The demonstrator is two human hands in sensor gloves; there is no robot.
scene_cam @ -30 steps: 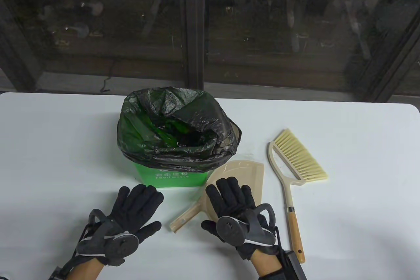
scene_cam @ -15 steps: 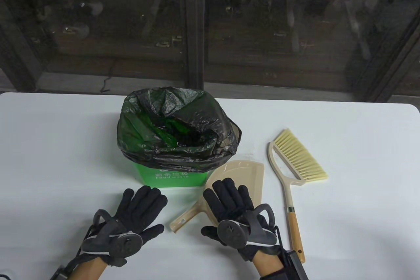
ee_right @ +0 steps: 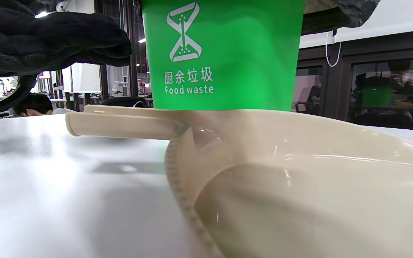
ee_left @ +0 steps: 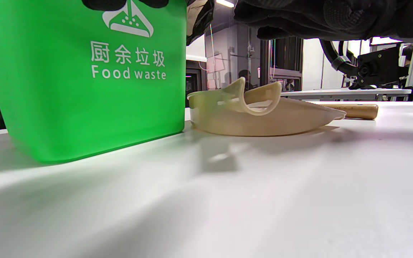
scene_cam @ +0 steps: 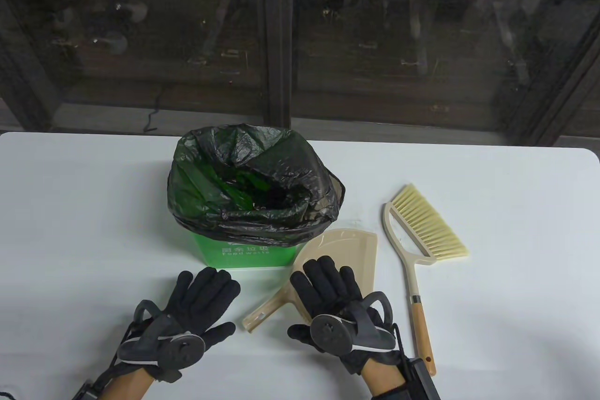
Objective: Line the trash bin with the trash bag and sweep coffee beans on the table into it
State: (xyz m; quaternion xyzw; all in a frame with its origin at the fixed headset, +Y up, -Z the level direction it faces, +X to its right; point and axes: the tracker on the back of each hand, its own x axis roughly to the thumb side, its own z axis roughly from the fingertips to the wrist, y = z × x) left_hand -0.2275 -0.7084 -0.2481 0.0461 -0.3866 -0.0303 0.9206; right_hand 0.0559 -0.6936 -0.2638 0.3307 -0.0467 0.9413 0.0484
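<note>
A green bin (scene_cam: 243,254) marked "Food waste" (ee_left: 84,82) (ee_right: 224,57) stands mid-table, lined with a black trash bag (scene_cam: 253,184) folded over its rim. A beige dustpan (scene_cam: 347,250) (ee_left: 264,114) (ee_right: 299,172) lies right of the bin, its handle pointing toward me. A beige brush (scene_cam: 419,250) with a wooden handle lies further right. My left hand (scene_cam: 197,306) hovers flat in front of the bin, fingers straight, holding nothing. Flat above the near part of the dustpan hovers my right hand (scene_cam: 333,297), also empty. No coffee beans show on the table.
The white table (scene_cam: 70,231) ends at a dark window wall behind the bin. The brush's wooden handle (scene_cam: 422,334) lies just right of my right wrist.
My left hand has slid a little forward and right toward the bin. The right hand has barely shifted. Bin, dustpan and brush have not moved.
</note>
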